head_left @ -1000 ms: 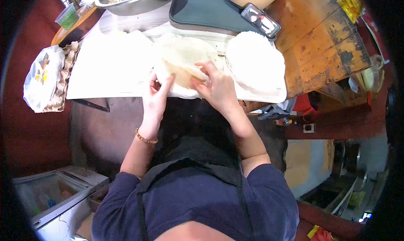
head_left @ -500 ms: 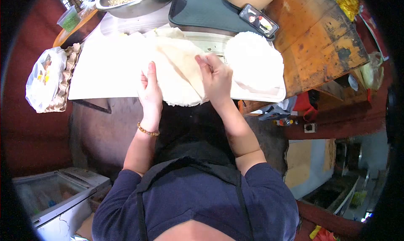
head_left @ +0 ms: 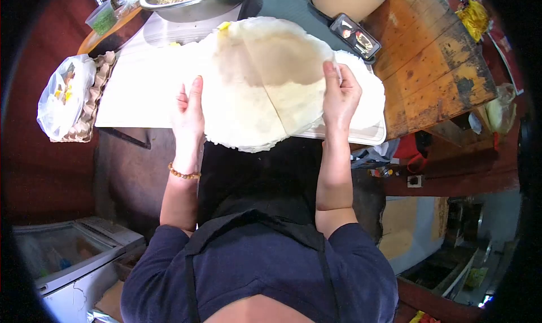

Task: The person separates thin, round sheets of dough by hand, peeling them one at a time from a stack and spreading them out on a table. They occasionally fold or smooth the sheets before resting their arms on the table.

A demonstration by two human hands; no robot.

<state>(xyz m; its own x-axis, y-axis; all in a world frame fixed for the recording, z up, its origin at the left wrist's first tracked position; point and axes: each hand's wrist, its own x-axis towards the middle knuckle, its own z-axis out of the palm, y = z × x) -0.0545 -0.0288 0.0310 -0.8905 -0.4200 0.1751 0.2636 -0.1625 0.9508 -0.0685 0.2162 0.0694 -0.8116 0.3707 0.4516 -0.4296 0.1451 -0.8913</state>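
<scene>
We list a right hand (head_left: 341,97) pinching the thin round sheet (head_left: 271,69) at its edge, left hand (head_left: 188,111) opposite — grip we cannot tell — presumably to keep it spread across the white tray (head_left: 371,135)'s front edge.

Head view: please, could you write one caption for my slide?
Thin, pale, rounded sheets, their edge in the right grip, the left grip near the opposite edge.

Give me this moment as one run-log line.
left hand: beside round sheets, grip unclear | right hand: pinching their right edge | round sheets: spread between hands | phone: beyond right hand, screen lit
</scene>
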